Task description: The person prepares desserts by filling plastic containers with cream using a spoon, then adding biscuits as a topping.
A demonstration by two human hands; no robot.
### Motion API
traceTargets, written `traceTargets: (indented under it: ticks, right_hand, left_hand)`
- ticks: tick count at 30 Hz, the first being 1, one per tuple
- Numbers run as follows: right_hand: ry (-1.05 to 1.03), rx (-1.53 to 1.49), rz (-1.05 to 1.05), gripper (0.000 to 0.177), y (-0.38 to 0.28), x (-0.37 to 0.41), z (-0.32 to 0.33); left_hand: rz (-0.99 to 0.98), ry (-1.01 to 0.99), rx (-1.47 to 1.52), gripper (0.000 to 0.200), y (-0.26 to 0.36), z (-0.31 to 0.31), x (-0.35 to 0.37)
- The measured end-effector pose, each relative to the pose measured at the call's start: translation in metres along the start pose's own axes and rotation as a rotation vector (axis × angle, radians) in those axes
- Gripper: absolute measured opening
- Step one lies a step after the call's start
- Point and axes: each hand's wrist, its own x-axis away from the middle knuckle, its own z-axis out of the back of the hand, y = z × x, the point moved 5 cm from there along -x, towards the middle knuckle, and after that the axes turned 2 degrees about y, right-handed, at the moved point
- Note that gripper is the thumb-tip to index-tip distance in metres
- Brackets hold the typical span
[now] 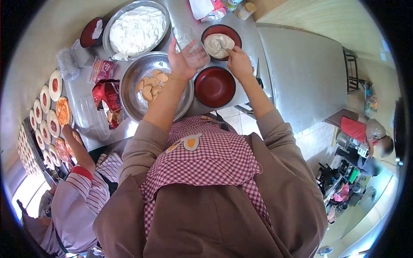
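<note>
My left hand holds a clear plastic container, its fingers showing through the plastic and its thumb along the side. At the rim of a dark red bowl, my right hand is closed around what looks like a spoon, whose end sits in beige cream. Most of that spoon is hidden by the fingers and cream. Just below, nearer my body, stands a second dark red bowl. A steel bowl with round, flat biscuits lies left of it, partly behind my left forearm.
A large metal bowl of white cream stands at the back left. Red packets and a clear tray lie at left. Beyond, a co-worker's hand touches round pizza-like breads. A jar stands at the back.
</note>
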Motion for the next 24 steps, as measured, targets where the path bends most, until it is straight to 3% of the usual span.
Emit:
traceTargets:
  ticks: [6,9,11,14,15,17,24]
  right_hand:
    - [-0.041,-0.089,-0.104,0.027,0.013,-0.012,0.007]
    - [0.017,0.064,0.033,0.029,-0.008,-0.008,0.036]
    - [0.164,0.151,0.123,0.026,-0.020,-0.006,0.054]
    - [0.171,0.147,0.205,0.029,-0.021,0.001,0.043]
    - [0.168,0.147,0.203,0.029,-0.019,0.004,0.038]
    - [-0.030,0.203,0.154,0.027,-0.016,0.002,0.027]
    - [0.106,0.175,0.093,0.026,-0.015,-0.002,0.052]
  left_hand:
    - [0.026,0.005,0.048,0.094,0.000,-0.004,-0.004]
    - [0.026,0.020,0.030,0.094,0.001,-0.006,-0.003]
    - [0.007,0.056,0.006,0.092,0.004,-0.005,-0.002]
    - [0.011,0.040,0.012,0.089,0.004,-0.005,-0.004]
    - [0.014,0.042,0.014,0.089,0.004,-0.005,-0.004]
    - [0.023,0.044,0.009,0.087,0.002,-0.008,-0.004]
    - [0.034,0.048,0.011,0.079,0.001,-0.006,-0.002]
